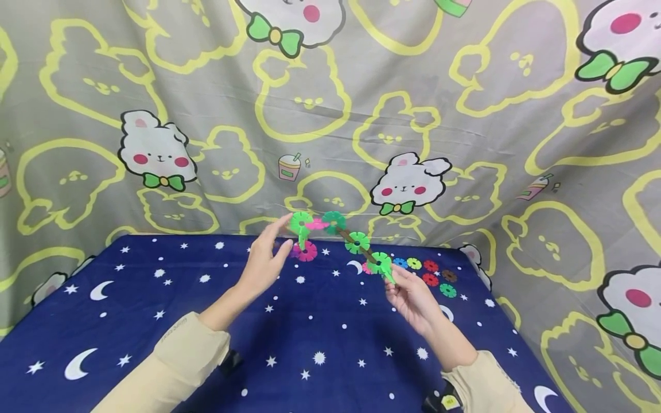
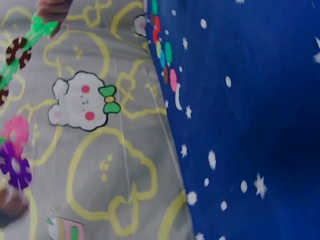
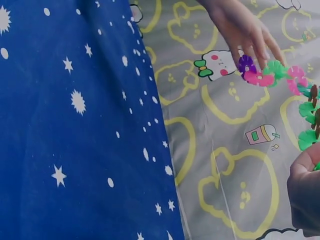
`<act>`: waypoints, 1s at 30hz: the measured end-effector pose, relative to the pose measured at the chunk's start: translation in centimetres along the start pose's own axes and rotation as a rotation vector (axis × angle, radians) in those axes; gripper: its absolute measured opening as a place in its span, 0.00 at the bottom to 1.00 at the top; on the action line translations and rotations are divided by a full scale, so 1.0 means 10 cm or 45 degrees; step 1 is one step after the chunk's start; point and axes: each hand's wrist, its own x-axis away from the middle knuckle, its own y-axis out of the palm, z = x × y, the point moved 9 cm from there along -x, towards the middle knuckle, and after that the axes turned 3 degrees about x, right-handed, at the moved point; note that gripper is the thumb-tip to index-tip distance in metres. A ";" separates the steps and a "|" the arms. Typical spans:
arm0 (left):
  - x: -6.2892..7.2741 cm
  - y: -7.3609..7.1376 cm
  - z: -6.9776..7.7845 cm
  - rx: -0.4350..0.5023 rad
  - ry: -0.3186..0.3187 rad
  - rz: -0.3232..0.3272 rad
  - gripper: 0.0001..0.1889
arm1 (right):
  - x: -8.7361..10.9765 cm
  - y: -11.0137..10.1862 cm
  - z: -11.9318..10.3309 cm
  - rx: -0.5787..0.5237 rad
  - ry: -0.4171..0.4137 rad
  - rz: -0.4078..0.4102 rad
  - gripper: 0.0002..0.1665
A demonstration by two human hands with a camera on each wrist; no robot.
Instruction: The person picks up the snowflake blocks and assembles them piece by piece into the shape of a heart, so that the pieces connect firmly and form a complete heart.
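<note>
A chain of notched plastic snowflake discs (image 1: 357, 243) in green, teal, pink, brown and purple hangs in the air between both hands. My right hand (image 1: 413, 298) pinches the green disc (image 1: 381, 263) at the chain's right end. At the other end, my left hand (image 1: 262, 261) is beside a green disc (image 1: 301, 222), its fingers rather straight and the thumb apart. In the right wrist view those fingers reach toward the purple disc (image 3: 246, 64) and a pink disc (image 3: 259, 78). Whether they touch the chain is hard to tell.
Several loose discs (image 1: 431, 279) in red, blue, yellow, brown and green lie on the dark blue starry tablecloth (image 1: 320, 321), behind and right of my right hand. A grey curtain (image 1: 330, 155) with cartoon rabbits hangs right behind the table.
</note>
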 end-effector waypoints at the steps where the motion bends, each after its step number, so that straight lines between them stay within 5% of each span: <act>1: 0.00 0.01 -0.04 0.046 -0.034 -0.034 0.24 | 0.01 0.00 0.01 -0.020 0.004 -0.003 0.27; 6: 0.02 0.06 -0.13 0.203 -0.156 -0.150 0.27 | 0.02 -0.02 0.04 -0.032 0.011 0.026 0.28; 14: 0.01 0.14 -0.01 0.156 -0.038 -0.356 0.43 | 0.02 -0.10 -0.01 -0.042 -0.035 0.158 0.21; 17: 0.03 0.14 0.00 0.155 0.000 -0.372 0.45 | 0.04 -0.11 -0.03 -0.052 -0.066 0.151 0.20; 20: 0.05 0.09 0.02 0.142 0.050 -0.304 0.43 | 0.06 -0.09 -0.05 -0.060 -0.126 0.075 0.17; 23: 0.04 0.00 0.05 0.109 0.108 -0.151 0.34 | 0.06 -0.08 -0.04 -0.020 -0.180 0.028 0.10; 27: -0.01 -0.13 0.02 0.019 0.060 0.070 0.13 | 0.01 -0.16 -0.02 0.343 -0.229 0.162 0.11; 30: -0.02 -0.16 -0.04 -0.026 -0.047 0.102 0.06 | -0.03 -0.22 0.00 0.648 -0.233 0.275 0.14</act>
